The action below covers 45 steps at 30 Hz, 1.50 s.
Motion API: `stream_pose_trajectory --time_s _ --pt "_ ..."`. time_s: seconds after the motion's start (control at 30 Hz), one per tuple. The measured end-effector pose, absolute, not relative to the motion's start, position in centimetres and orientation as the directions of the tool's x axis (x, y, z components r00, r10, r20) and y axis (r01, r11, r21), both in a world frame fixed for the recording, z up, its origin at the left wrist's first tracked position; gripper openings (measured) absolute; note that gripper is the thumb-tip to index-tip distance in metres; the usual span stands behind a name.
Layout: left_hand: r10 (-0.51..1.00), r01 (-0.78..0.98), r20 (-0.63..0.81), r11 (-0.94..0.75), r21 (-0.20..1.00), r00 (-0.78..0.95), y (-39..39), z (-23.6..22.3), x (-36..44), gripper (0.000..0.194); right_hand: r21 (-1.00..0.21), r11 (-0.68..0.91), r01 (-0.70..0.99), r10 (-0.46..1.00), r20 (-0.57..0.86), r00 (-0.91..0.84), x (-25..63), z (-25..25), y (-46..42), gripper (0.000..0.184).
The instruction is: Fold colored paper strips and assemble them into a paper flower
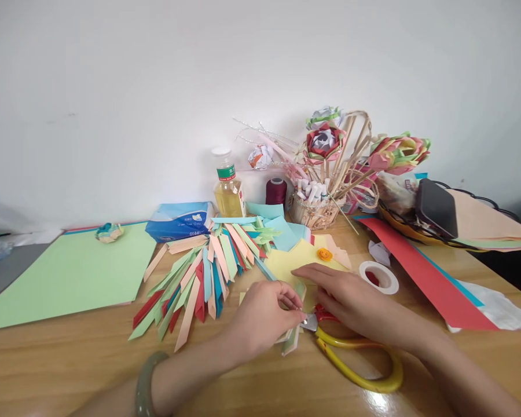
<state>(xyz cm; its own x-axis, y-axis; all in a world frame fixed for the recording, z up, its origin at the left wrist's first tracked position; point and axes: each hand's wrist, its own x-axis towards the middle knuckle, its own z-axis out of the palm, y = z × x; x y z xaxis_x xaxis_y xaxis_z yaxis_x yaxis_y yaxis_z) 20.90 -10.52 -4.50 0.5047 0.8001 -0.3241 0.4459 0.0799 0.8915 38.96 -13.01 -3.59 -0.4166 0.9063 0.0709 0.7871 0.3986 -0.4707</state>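
My left hand [260, 317], with a green bangle on its wrist, is closed, thumb and fingers pinched together at a pale green folded paper strip [291, 343]. The fingers cover part of the strip. My right hand [345, 295] reaches over a yellow paper sheet [293, 259] with its fingers stretched out. Its thumb side is partly hidden. Scissors [382, 384] with yellow and red handles lie on the table below the right hand, their metal part close to the left fingertips. A small orange paper flower [325, 253] sits beyond the right fingers.
Folded strips [219, 258] fan out at centre left beside a tissue pack [180, 221] and an oil bottle [229, 194]. Green sheets [82, 272] lie left. A tape roll [391, 281], red paper [429, 272] and a basket [315, 214] of paper flowers stand right and behind.
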Motion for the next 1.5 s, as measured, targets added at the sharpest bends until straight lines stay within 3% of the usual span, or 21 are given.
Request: stream_pose_trajectory --time_s 0.57,0.77,0.87,1.2,1.4,1.5 --pt "0.787 0.416 -0.322 0.092 0.905 0.526 -10.5 -4.9 20.7 0.007 -0.153 0.346 0.926 0.937 0.101 -0.334 38.1 -5.5 -11.9 0.019" --pt "0.789 0.392 -0.300 0.082 0.916 0.537 -10.4 -5.2 20.7 0.007 -0.068 0.348 0.935 0.927 0.176 -0.332 38.3 -5.3 -11.7 0.015" --pt "0.790 0.391 -0.298 0.080 0.917 0.536 -10.5 -5.1 20.6 0.007 -0.088 0.361 0.928 0.922 0.186 -0.340 39.1 -4.4 -12.0 0.014" --pt "0.791 0.425 -0.309 0.069 0.903 0.528 -10.5 -4.7 20.5 0.005 -0.221 0.328 0.918 0.942 0.010 -0.334 41.1 -2.5 -13.2 0.020" --pt "0.788 0.408 -0.306 0.077 0.910 0.534 -10.5 -4.7 20.6 0.005 -0.335 0.318 0.887 0.946 0.044 -0.323 40.6 -0.5 -14.3 0.013" --pt "0.795 0.398 -0.303 0.084 0.913 0.526 -10.5 -5.1 20.6 0.006 -0.234 0.331 0.914 0.943 0.131 -0.307 39.8 -1.9 -16.4 0.011"
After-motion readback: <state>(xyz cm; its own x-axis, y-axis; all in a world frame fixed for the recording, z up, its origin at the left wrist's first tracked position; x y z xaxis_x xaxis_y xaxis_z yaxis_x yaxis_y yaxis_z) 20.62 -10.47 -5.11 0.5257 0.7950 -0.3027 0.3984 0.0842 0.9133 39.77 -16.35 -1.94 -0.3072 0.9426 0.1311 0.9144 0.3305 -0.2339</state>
